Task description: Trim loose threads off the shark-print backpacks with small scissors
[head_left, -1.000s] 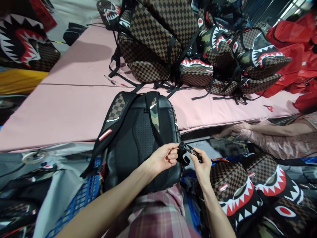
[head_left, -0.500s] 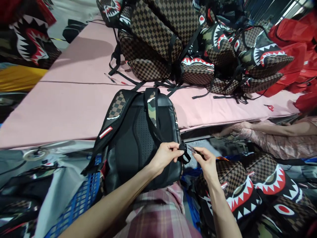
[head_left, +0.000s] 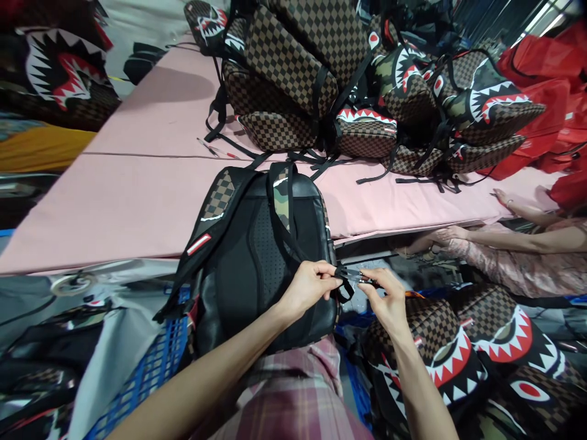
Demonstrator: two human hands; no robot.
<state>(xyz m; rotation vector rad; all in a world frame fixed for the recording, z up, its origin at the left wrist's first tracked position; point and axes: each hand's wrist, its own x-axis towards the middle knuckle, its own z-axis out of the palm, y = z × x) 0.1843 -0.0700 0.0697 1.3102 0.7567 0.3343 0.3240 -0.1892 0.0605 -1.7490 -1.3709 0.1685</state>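
A black backpack (head_left: 243, 263) with checkered and camouflage shoulder straps leans against the pink table's edge, its padded back facing me. At its lower right side, my left hand (head_left: 312, 284) pinches a black strap end (head_left: 345, 292) that hangs in a loop. Small metal snips (head_left: 354, 275) are held between the thumb and fingers of my right hand (head_left: 384, 293), their blades pointing left at the strap.
Several checkered shark-mouth backpacks (head_left: 288, 79) are piled on the pink table (head_left: 137, 201). More lie at lower right (head_left: 454, 348). A blue basket (head_left: 158, 360) stands at lower left. A person's arms (head_left: 509, 238) are at right, near red bags (head_left: 541, 91).
My right hand and the snips have moved slightly right, and more of the blades shows. At the right, another person's hand has come onto the table where red-handled scissors lay.
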